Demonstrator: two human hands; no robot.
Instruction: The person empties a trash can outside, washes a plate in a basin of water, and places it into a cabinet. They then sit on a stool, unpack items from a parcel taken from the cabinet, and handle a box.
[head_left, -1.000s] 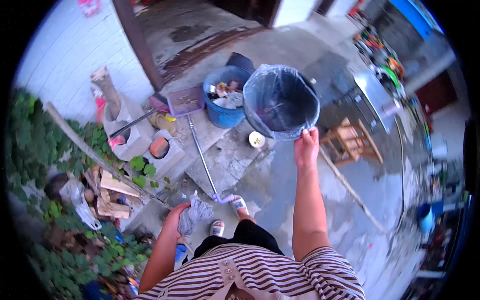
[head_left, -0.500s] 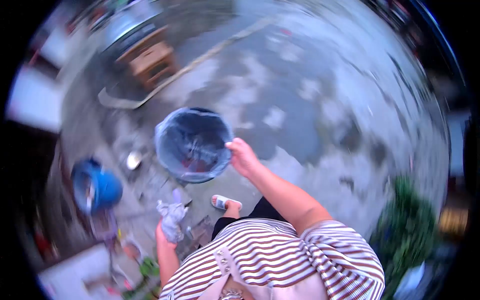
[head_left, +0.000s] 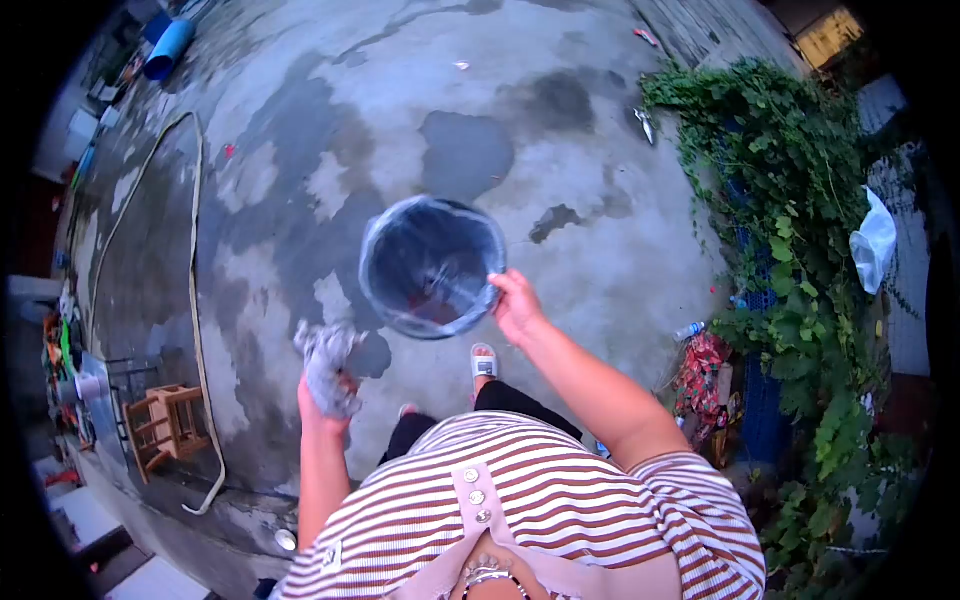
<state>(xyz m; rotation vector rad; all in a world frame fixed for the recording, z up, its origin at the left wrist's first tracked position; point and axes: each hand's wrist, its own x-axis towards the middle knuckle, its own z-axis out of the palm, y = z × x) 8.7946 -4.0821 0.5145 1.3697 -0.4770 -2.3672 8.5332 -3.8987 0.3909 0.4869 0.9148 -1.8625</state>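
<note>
Head view: the already lined bin (head_left: 388, 262) is held by the right hand (head_left: 518, 310). The grey bundle (head_left: 328, 362) is held, unreleased, by the left hand (head_left: 318, 418).

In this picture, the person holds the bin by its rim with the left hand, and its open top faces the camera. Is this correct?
Not the hand: the head view shows the right hand holding the bin by its rim, its open top facing the camera.

Your right arm (head_left: 605, 400) extends forward, right hand (head_left: 517, 310) gripping; your left forearm (head_left: 322, 475) points ahead, left hand (head_left: 312, 410) clasped.
</note>
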